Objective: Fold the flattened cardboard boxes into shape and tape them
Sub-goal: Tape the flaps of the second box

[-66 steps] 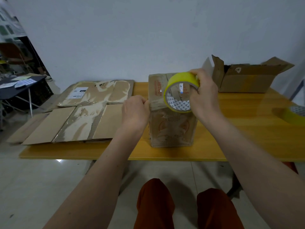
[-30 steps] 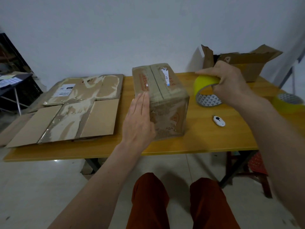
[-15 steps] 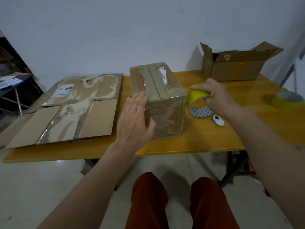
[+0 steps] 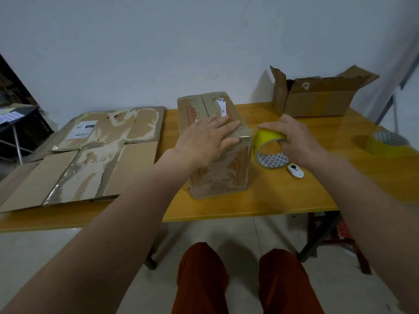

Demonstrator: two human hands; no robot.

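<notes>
On the yellow table (image 4: 226, 209) the box (image 4: 217, 155) stands in the middle, shut on top. Half a second ago the left hand (image 4: 204, 141) was at the near left side of the box; now it lies flat on the top, fingers straight and a little spread, pressing down near the right edge. The right hand (image 4: 294, 141) was on the tape roll (image 4: 269, 152) before and has stayed there, a bit nearer to the box now. Its fingers curl over the top of the roll and hold it. The roll stands on its edge on the table, just beside the right side of the box.

Flat boxes (image 4: 90, 155) lie on the left part of the table, well apart from the hands. An open box (image 4: 317, 100) sits at the far right, by the wall. A second roll (image 4: 383, 143) lies at the right edge, blurred. A small white thing (image 4: 295, 171) lies near the tape roll, just under the right wrist.
</notes>
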